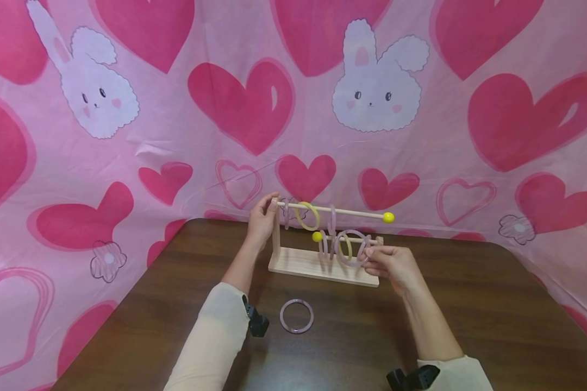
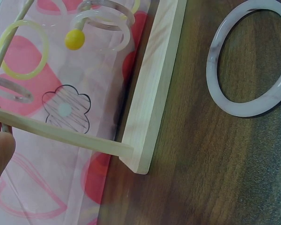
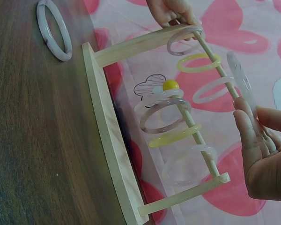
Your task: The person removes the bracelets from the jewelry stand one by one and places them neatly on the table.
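My left hand (image 1: 260, 221) grips the top of the left post of a wooden stand (image 1: 323, 266). Its upper rod (image 3: 213, 58) carries a marbled purple ring, a yellow ring (image 3: 199, 63) and a pale ring (image 3: 210, 90). On the lower rod, ending in a yellow ball (image 1: 317, 237), hang several rings, one of them yellow (image 3: 175, 136). Between thumb and fingers, my right hand (image 1: 396, 266) pinches a pale translucent ring (image 3: 242, 77), off the rods and on the near side of the lower one in the head view. The right wrist view shows my right hand (image 3: 267, 154) beside the upper rod.
A single pale purple marbled ring (image 1: 296, 330) lies flat on the brown wooden table (image 1: 332, 353), nearer to me than the stand. Behind the table hangs a pink cloth (image 1: 308, 125) with hearts and rabbits. The upper rod ends in a yellow ball (image 1: 388, 218).
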`<state>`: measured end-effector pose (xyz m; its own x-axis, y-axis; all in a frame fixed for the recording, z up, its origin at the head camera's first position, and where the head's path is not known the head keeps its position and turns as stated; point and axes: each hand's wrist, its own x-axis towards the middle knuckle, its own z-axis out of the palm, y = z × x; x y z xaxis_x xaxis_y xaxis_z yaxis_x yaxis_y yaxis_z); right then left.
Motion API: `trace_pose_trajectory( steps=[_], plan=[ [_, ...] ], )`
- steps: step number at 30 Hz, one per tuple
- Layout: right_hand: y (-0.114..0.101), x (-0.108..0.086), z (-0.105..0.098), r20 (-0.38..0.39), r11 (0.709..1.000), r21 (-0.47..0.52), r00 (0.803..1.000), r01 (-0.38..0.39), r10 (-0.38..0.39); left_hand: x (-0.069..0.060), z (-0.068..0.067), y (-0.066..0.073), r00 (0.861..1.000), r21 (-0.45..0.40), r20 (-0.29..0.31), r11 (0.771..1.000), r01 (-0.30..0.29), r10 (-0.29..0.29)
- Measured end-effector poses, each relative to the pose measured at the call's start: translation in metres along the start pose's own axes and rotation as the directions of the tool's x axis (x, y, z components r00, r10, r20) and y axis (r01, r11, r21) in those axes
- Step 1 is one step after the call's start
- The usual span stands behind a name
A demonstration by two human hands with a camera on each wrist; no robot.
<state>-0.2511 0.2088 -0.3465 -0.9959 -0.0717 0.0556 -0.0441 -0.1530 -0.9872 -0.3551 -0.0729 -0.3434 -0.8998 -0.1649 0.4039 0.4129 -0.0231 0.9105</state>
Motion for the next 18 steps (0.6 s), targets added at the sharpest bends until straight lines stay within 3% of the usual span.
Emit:
trace_pose_trajectory(
  steps=[18],
  plan=[
    [0.0090,0.0001,-0.0040,0.111,0.992,-0.110,0.991,-0.057,0.069,0.0005,-0.0014,0.0003,1.000,-0.017,0.016,1.000,0.011,-0.011]
  ],
)
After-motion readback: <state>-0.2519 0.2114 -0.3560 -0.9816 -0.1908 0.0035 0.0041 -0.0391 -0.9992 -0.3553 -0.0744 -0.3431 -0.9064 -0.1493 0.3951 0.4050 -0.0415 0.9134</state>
